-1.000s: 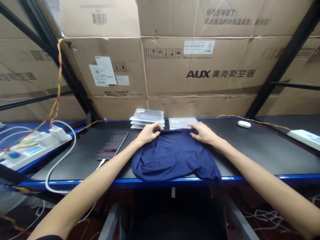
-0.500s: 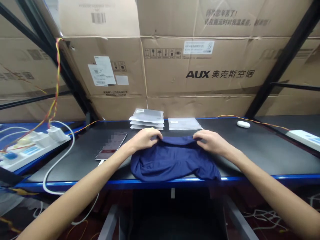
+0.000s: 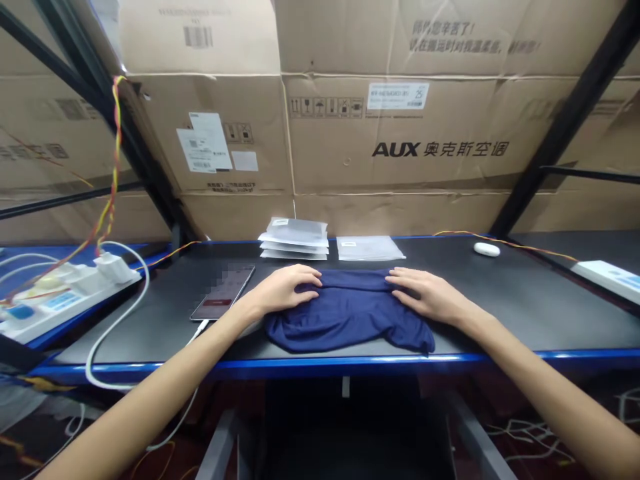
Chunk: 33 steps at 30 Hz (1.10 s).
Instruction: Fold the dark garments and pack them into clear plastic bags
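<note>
Two bare hands rest on a soft, navy-blue piece of fabric at a black-topped, blue-edged bench. The left hand and right hand lie open at either end of the cloth's far side, thumbs spread from fingers, gripping nothing. Between them runs a flat band that appears to be a first fold; the nearer portion, rumpled and creased, looks neither folded nor smoothed.

The cloth lies just inside the bench's near edge, roughly midway along it, its lower right corner almost at the blue rim. Toward the far edge, a stack of translucent white plastic packets and a flat translucent packet limit room behind the hands. A dark, slim, rectangular phone sits near the left forearm, leaving less room on that side. Rightward, a broad stretch of black surface shows, with a glossy white oval case near the far right corner.
</note>
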Motion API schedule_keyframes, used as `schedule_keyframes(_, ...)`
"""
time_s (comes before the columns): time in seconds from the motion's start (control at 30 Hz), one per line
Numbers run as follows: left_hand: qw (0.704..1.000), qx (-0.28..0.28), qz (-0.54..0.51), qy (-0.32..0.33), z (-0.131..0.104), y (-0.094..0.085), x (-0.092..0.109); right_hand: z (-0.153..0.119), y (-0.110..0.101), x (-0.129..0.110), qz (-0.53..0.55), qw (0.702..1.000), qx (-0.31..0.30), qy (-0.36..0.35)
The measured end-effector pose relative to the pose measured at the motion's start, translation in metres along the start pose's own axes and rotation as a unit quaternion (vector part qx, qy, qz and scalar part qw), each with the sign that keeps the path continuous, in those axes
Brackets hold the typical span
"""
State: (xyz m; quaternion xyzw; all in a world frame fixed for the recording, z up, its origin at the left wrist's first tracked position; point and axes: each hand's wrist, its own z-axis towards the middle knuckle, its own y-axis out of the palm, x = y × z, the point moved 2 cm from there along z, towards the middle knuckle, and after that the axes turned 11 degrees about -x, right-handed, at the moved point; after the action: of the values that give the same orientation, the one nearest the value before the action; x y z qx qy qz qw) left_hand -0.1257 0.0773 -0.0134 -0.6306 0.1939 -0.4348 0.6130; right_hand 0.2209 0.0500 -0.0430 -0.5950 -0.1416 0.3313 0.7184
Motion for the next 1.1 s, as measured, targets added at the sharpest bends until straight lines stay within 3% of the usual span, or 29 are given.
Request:
schedule_keyframes(0.1,0.995,-0.047,-0.084,-0.004,-0.010,-0.005,0.009,-0.013,-0.010,-0.015,0.042,0.998,0.044,-0.024)
schedule_keyframes(0.17,0.985,-0.097,-0.144,-0.018,-0.020,-0.008,0.014,-0.024,-0.015,-0.028,0.093,0.994,0.043,-0.042)
schedule_keyframes(0.3,0.967,-0.166,-0.192,0.001,-0.042,-0.015,0.023,-0.047,-0.016,-0.044,0.160,0.986,-0.030,-0.038)
schedule_keyframes(0.4,0.964,-0.184,-0.193,-0.001,-0.054,-0.019,0.027,-0.058,-0.013,-0.046,0.166,0.983,-0.074,-0.016)
schedule_keyframes(0.57,0.973,-0.138,-0.182,-0.023,-0.061,-0.016,0.027,-0.062,-0.012,-0.045,0.184,0.981,-0.059,0.020)
schedule_keyframes(0.73,0.983,0.001,-0.139,-0.121,-0.053,-0.014,0.018,-0.044,-0.019,-0.033,0.192,0.974,0.017,0.121)
schedule_keyframes(0.87,0.978,0.087,-0.051,-0.180,-0.041,-0.015,0.008,-0.023,-0.019,-0.015,0.192,0.968,0.051,0.154)
schedule_keyframes(1.1,0.958,0.036,0.118,-0.259,-0.029,-0.003,-0.014,-0.008,-0.008,0.001,0.143,0.972,0.002,0.187)
